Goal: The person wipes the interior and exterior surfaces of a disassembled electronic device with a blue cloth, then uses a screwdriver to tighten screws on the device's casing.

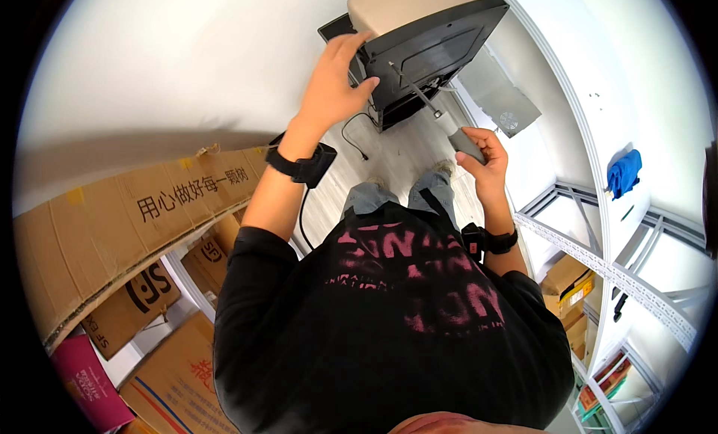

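Note:
My right hand (483, 156) grips a screwdriver by its grey-and-white handle (465, 141). The long metal shaft (416, 91) points up and left across the face of a dark grey panel (432, 50); I cannot tell whether the tip touches it. This panel is the tilted side of a black appliance-like unit, with a beige, rounded block (412, 5) on top. At the panel's left edge, my left hand (336, 86) has its fingers and thumb spread and holds nothing. Whether its fingertips touch the edge cannot be made out.
A black power cord (363, 153) with a plug lies on the wood-look floor (398, 153). Cardboard boxes (140, 209) fill shelving at left. White metal shelving (594, 260) runs along the right, near a blue cloth bundle (624, 173). A grey sheet with a round vent (499, 92) is beyond the screwdriver.

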### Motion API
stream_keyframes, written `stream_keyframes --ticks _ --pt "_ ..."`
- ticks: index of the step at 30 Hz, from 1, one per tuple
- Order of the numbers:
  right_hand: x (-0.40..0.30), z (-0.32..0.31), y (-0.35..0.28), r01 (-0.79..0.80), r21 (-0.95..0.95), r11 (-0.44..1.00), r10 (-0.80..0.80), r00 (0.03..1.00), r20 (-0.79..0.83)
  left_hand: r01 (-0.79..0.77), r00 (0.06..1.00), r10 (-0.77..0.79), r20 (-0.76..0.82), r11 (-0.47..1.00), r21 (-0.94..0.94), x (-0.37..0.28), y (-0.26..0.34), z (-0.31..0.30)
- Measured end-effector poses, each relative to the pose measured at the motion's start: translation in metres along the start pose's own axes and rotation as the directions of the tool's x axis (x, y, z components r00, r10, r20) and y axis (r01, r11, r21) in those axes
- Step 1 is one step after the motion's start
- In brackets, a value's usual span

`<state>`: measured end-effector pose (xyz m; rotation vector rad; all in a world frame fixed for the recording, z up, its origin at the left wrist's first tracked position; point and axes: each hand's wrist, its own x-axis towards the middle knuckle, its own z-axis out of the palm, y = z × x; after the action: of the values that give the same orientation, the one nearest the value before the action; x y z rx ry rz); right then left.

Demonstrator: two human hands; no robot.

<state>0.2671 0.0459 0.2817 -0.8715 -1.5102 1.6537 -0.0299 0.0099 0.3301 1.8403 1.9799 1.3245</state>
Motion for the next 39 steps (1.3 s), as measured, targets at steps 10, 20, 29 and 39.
stream_keyframes --ticks 10,20,29,39 --pt "-0.003 0.032 0.013 -0.043 0.015 0.999 0.043 0.998 -0.041 0.044 0.998 -0.048 -0.034 0.994 -0.098 -0.001 -0.025 0.029" --pt "-0.005 0.051 -0.008 0.182 -0.602 0.778 -0.299 0.949 -0.100 0.017 0.993 -0.024 -0.118 0.998 -0.062 -0.001 -0.030 0.034" --pt "-0.006 0.056 -0.002 -0.017 -0.423 0.906 -0.141 0.930 -0.340 0.008 0.990 -0.012 -0.139 1.000 -0.030 0.001 -0.031 0.036" --pt "-0.014 0.068 0.000 0.027 -0.496 0.868 -0.239 0.898 -0.369 0.032 0.988 -0.037 -0.150 0.999 -0.037 0.004 -0.036 0.035"
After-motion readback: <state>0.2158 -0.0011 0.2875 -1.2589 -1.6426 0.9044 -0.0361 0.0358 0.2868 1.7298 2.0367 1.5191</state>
